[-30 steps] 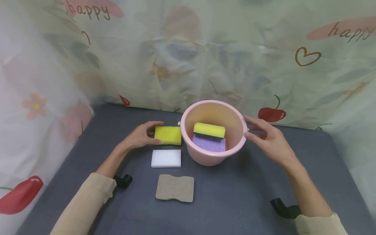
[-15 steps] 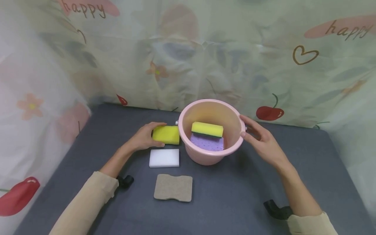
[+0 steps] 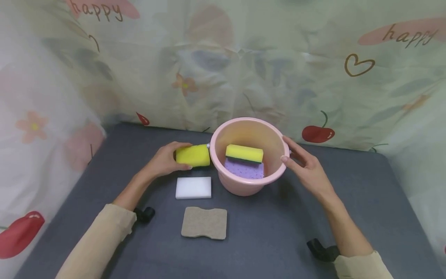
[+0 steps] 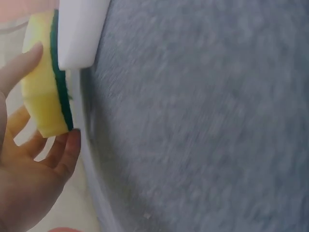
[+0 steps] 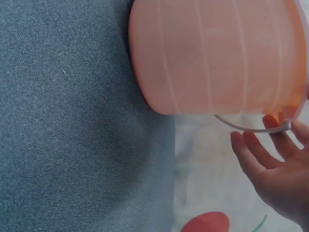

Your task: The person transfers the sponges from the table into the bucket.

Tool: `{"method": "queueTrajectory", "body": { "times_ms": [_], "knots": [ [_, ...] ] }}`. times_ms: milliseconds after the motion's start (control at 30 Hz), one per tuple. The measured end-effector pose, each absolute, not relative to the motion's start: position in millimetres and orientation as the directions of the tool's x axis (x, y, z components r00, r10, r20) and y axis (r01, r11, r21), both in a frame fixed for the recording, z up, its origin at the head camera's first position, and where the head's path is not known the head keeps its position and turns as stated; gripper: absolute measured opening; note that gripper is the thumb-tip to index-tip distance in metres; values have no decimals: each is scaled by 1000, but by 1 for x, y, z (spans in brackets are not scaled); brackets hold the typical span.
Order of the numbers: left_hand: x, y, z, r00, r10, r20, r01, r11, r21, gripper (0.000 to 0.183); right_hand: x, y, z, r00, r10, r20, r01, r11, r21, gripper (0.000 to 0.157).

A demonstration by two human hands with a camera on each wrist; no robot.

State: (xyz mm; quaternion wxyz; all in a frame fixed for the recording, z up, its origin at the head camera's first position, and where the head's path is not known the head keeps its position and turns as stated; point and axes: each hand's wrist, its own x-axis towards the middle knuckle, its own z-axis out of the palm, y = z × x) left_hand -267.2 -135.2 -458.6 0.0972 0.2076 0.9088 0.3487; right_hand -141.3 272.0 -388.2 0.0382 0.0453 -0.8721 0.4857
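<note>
My left hand (image 3: 166, 159) grips a yellow scrub sponge (image 3: 193, 155) between thumb and fingers, just left of a pink bucket (image 3: 240, 187). The left wrist view shows a green scouring layer (image 4: 62, 92) on the sponge's table-facing side. At the bucket's right rim is my right hand (image 3: 311, 170), its thumb over the rim and its other fingers outside, by the wire handle (image 5: 256, 129). Inside the bucket, a yellow sponge with a dark green edge (image 3: 245, 153) lies over a purple sponge (image 3: 244, 169). Part of the purple one is hidden.
On the dark grey table (image 3: 271, 236), a white sponge block (image 3: 193, 188) lies in front of the left hand. Nearer the front is a grey-brown pad (image 3: 204, 223) with notched sides. A printed curtain (image 3: 156, 77) hangs behind the table.
My left hand has closed its grip on the yellow scrub sponge, which has shifted up slightly and tilted. My right hand stays at the bucket rim. The whole head view has drifted slightly left.
</note>
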Motion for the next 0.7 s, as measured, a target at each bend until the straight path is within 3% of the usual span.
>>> {"method": "queueTrajectory", "body": {
  "times_ms": [467,700],
  "knots": [
    [-267,-148,-439,-934,349,82,293,609,737,77,-140,273,-391,-993,-25,111,-108,529,-842,61],
    [-269,-150,-417,-913,334,234,391,550,738,70,-145,272,-388,-995,-21,93,-90,521,-849,61]
  ]
}}
